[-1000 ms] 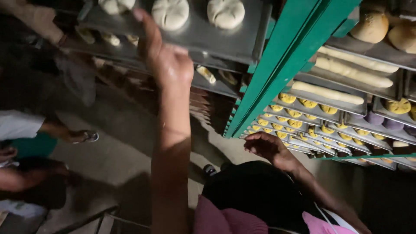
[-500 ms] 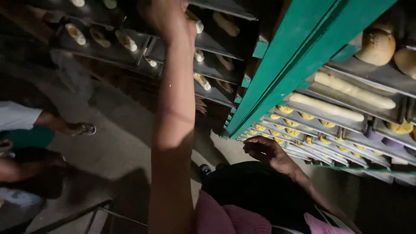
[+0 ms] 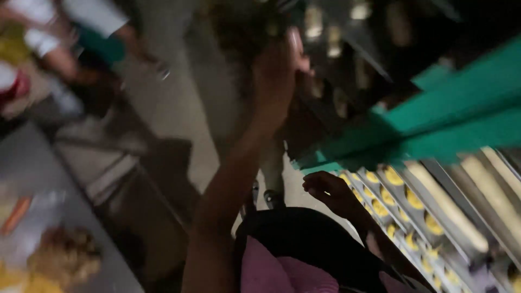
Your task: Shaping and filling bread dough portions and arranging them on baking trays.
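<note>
Left hand: I see it raised, gripping the edge of a tray; blurred, so the grip is unclear.
Right hand: low, fingers loosely curled, holding nothing, just beside the yellow buns.
Tray: high in the dark rack, left of the green post.
Desk: lower left.

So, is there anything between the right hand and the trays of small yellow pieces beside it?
Nothing visible does. The right hand hangs just left of the trays of small yellow pieces, with only open space between them. The green frame runs above both, not between. The left hand is raised toward a dark, blurred tray.
</note>
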